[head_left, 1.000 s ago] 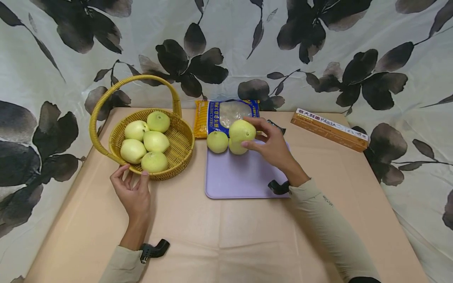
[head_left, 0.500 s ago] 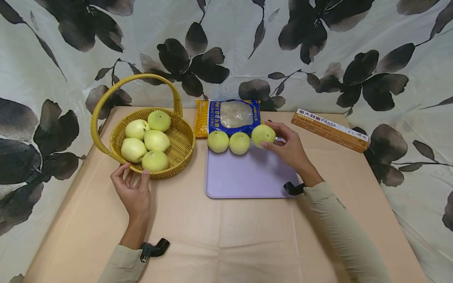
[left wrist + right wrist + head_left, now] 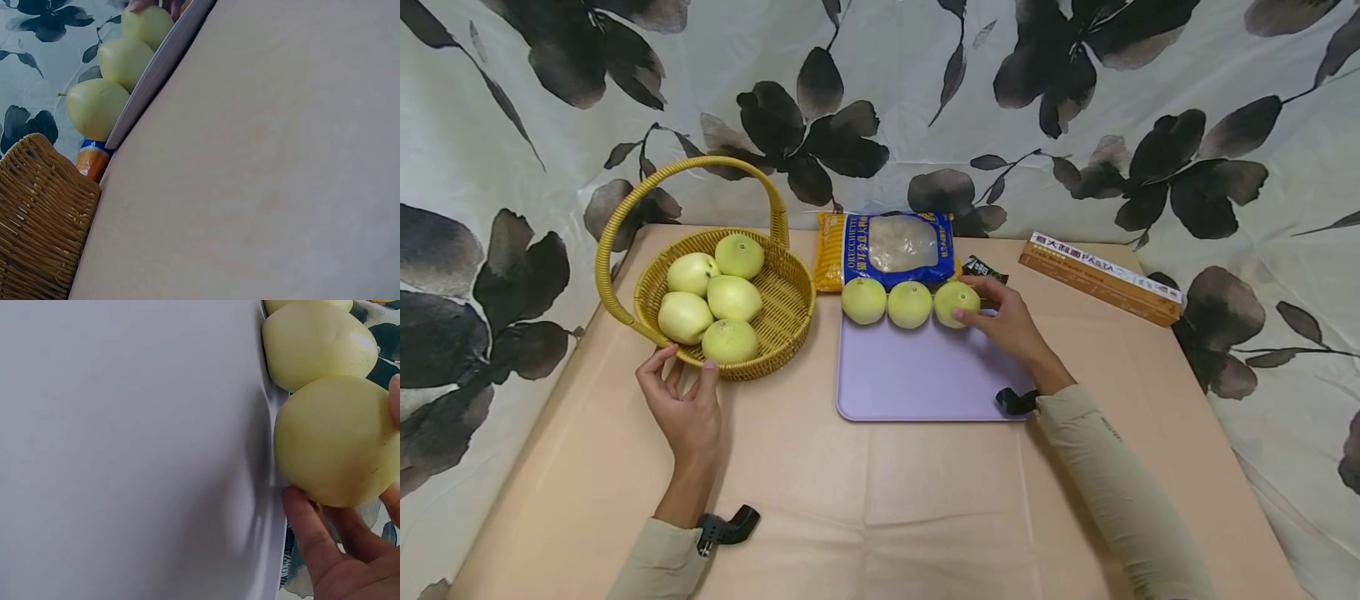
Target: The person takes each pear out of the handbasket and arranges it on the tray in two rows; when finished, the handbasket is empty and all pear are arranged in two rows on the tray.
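Observation:
Three pale yellow-green pears stand in a row along the far edge of a lilac tray. My right hand grips the rightmost pear, its thumb on the near side. In the right wrist view, that pear sits at the tray's raised edge beside the middle pear, fingers against its side and underneath. My left hand holds the near rim of a yellow wicker basket, thumb and index finger spread along it. Several pears lie inside. The left wrist view shows the basket's side but not that hand.
A blue and yellow pasta bag lies behind the row of pears, with a small black packet to its right. An orange-brown pasta box lies at the back right. The basket's tall handle arches up before the floral backdrop.
My right hand has carried a pear rightward from over the middle one and lowered it to the row's right end. The black packet shows more fully. The left hand has stayed at the basket.

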Demonstrator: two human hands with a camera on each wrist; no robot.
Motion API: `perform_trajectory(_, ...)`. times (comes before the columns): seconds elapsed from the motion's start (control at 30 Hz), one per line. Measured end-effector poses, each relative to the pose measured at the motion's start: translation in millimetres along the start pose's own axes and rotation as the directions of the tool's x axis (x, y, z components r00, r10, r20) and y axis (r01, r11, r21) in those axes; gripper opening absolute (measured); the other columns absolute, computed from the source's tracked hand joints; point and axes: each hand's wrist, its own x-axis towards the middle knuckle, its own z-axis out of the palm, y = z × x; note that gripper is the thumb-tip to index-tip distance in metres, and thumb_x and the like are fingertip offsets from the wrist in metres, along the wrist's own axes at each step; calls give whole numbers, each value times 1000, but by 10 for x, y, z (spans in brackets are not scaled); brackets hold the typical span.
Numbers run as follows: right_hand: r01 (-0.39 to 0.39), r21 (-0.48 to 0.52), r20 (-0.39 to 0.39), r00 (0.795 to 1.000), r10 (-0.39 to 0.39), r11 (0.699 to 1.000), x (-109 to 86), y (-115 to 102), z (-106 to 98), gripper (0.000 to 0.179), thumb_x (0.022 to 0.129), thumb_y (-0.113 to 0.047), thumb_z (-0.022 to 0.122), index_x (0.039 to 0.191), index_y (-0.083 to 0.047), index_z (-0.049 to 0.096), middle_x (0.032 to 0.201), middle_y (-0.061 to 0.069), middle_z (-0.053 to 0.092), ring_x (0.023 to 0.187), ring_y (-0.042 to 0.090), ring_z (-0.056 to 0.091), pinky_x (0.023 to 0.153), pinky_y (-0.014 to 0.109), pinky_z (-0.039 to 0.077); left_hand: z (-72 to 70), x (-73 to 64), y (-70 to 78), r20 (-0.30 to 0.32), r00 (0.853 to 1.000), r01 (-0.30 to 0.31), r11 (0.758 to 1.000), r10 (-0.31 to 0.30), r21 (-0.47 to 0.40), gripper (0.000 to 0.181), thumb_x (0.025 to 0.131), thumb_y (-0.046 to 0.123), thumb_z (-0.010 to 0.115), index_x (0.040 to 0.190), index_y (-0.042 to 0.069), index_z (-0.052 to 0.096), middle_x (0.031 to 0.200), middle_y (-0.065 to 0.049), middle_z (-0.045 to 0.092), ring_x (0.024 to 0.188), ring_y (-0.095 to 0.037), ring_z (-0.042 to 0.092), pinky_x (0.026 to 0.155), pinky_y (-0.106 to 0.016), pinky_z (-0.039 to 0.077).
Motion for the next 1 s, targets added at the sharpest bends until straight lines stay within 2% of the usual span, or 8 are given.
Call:
perform_trajectory(0.17, -44, -33, -11, 999, 44, 998, 6, 34, 19, 59, 96, -17, 81, 151, -13, 58, 140, 21, 64, 126, 39, 61, 112, 54, 48, 6, -2, 0, 4, 1000, -10, 1000, 11, -7, 49, 97, -3, 68, 140, 5, 46, 157, -15, 36, 145, -36, 46, 92, -19, 56)
perform_trajectory(0.47, -126, -90, 9, 992, 127, 988, 2, -1, 24, 63, 100, -26, 77, 157, -20, 51, 148, 21, 58, 132, 41, 58, 114, 57, 48, 8, -9, 5, 3, 1000, -9, 1000, 10, -11, 49, 97, -3, 68, 140, 4, 46, 158, -14, 36, 145, -35, 46, 91, -19, 56)
perform_trajectory(0.63, -153, -99, -16, 988, 152, 983, -38, -13, 7, 65, 98, -30, 79, 157, -23, 51, 150, 19, 58, 134, 41, 57, 113, 59, 48, 15, -12, 3, -2, 1000, -10, 1000, 10, -9, 49, 97, -2, 69, 140, 4, 47, 158, -14, 37, 144, -36, 47, 89, -20, 56)
perform_trajectory(0.8, -105, -102, -88, 991, 96, 989, -79, -103, -24, 69, 94, -31, 83, 155, -19, 54, 154, 16, 58, 139, 39, 56, 114, 57, 49, 17, -14, 5, -7, 1000, -12, 1000, 12, -8, 49, 96, -2, 69, 140, 3, 47, 157, -14, 38, 142, -37, 48, 87, -20, 56)
perform_trajectory(0.9, -41, -122, -150, 988, 23, 992, -88, -199, -25, 70, 91, -31, 87, 153, -16, 56, 155, 14, 58, 142, 39, 55, 117, 53, 48, 15, -15, 8, -8, 1000, -10, 1000, 10, -10, 49, 96, -2, 69, 140, 3, 47, 157, -14, 37, 142, -36, 48, 87, -20, 56)
perform_trajectory(1.0, 21, -158, -203, 978, -53, 987, -114, -349, -1, 72, 88, -34, 90, 151, -19, 58, 155, 9, 58, 141, 36, 55, 119, 54, 45, 13, -15, 12, -8, 1000, -8, 1000, 7, -11, 49, 97, -2, 69, 140, 4, 47, 157, -15, 37, 142, -36, 47, 88, -20, 56)
